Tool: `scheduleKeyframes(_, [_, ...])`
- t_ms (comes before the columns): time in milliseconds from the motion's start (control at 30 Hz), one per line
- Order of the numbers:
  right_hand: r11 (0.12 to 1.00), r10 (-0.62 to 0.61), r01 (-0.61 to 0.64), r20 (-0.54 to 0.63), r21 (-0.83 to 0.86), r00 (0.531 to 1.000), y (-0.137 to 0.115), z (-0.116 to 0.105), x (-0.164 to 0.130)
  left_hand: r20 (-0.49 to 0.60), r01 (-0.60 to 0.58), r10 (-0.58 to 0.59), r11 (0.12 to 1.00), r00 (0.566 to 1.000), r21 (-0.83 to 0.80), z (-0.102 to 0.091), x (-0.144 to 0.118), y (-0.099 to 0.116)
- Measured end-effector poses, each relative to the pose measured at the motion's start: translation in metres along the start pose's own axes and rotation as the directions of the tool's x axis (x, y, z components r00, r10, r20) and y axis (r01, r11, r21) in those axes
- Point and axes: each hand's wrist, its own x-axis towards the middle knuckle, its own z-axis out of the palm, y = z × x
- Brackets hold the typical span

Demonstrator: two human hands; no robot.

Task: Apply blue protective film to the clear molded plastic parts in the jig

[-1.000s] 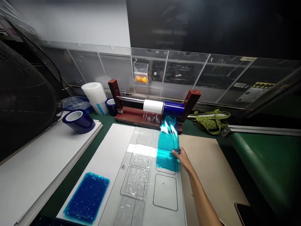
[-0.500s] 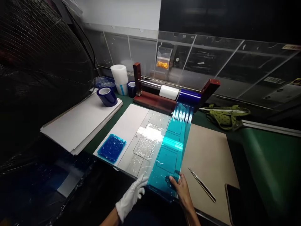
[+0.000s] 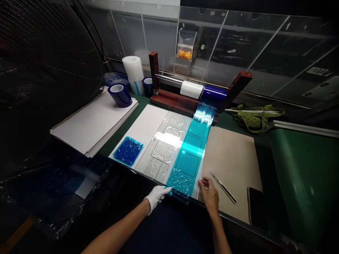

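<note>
A strip of translucent blue film (image 3: pixel 186 160) runs from a dark blue roll (image 3: pixel 215 93) down over a white sheet (image 3: pixel 148 121) printed with rounded outlines. My left hand (image 3: pixel 159 195), in a white glove, pinches the film's lower left corner at the table's front edge. Bare and with curled fingers, my right hand (image 3: pixel 209 194) is at the right edge of the sheet, just beside the film; whatever its fingertips hold is hidden. Clear film (image 3: pixel 164 151) with wrinkles covers the sheet's middle column. A small stack of dark blue pieces (image 3: pixel 128 151) lies on its left part.
A wooden stand (image 3: pixel 172 103) carries the roll and a white roll (image 3: pixel 191 90). Right of the sheet are a brown board (image 3: pixel 233 151), a thin metal knife (image 3: pixel 222 187) and a phone (image 3: pixel 256 208). Stacked white sheets (image 3: pixel 87 130) bear a blue tape roll (image 3: pixel 120 95).
My right hand has come off the film's lower right part to the sheet's right edge. The left hand has closed on the film's corner. The film lies flatter; the camera has tilted down.
</note>
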Motion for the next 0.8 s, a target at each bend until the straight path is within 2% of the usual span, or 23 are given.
scheduleKeyframes(100, [0.976,-0.055,0.021,-0.149,-0.219,0.987,0.011,-0.035,0.020,-0.043,0.037,-0.037,0.999,0.998,0.015,0.002,0.001,-0.002])
scheduleKeyframes(200, [0.917,-0.099,0.008,-0.209,-0.398,0.973,0.026,-0.055,0.039,-0.062,0.081,-0.078,0.995,0.995,0.050,0.002,0.001,-0.001])
scheduleKeyframes(333, [0.850,-0.131,0.035,-0.147,-0.525,0.981,0.045,-0.060,0.053,-0.057,0.116,-0.109,0.983,0.992,0.140,0.000,0.004,0.001])
scheduleKeyframes(400, [0.837,-0.140,0.054,-0.119,-0.545,0.983,0.050,-0.062,0.055,-0.050,0.098,-0.089,0.971,0.995,0.217,-0.002,0.001,0.002])
scheduleKeyframes(533, [0.852,-0.141,0.037,-0.161,-0.522,0.977,0.040,-0.066,0.045,-0.095,-0.032,0.081,0.902,0.992,0.431,-0.018,-0.027,0.009])
scheduleKeyframes(600, [0.878,-0.208,0.102,-0.183,-0.467,0.961,0.021,-0.060,0.035,-0.177,-0.087,0.214,0.837,0.961,0.540,-0.035,-0.046,0.017])
scheduleKeyframes(667, [0.884,-0.330,0.255,-0.137,-0.390,0.934,-0.009,-0.045,0.023,-0.274,-0.107,0.358,0.759,0.893,0.642,-0.054,-0.059,0.031])
scheduleKeyframes(733, [0.846,-0.427,0.395,-0.012,-0.358,0.904,-0.045,-0.018,0.014,-0.338,-0.095,0.494,0.662,0.801,0.743,-0.072,-0.061,0.047])
scheduleKeyframes(800, [0.775,-0.438,0.446,0.129,-0.447,0.890,-0.081,0.015,0.009,-0.320,-0.069,0.598,0.535,0.734,0.842,-0.086,-0.050,0.063])
